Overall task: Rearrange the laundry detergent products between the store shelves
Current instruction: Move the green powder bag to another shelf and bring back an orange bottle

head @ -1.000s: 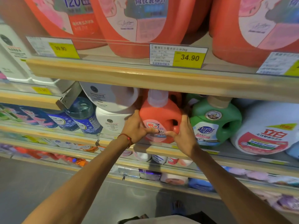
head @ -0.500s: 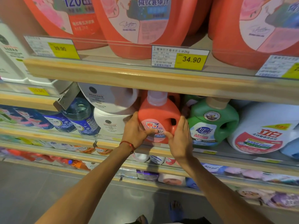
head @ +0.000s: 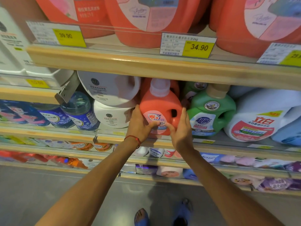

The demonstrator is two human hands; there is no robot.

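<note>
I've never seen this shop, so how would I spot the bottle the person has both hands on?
Find the wooden shelf edge with the yellow 34.90 price tag and look just beneath. There the left hand and right hand grip one small bottle. It is orange-red with a pale cap, between white bottles on the left and a green bottle on the right.

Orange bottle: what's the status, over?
Left hand and right hand both grip orange bottle. Bottle upright at shelf front. White bottle close on its left, green bottle on its right.
</note>
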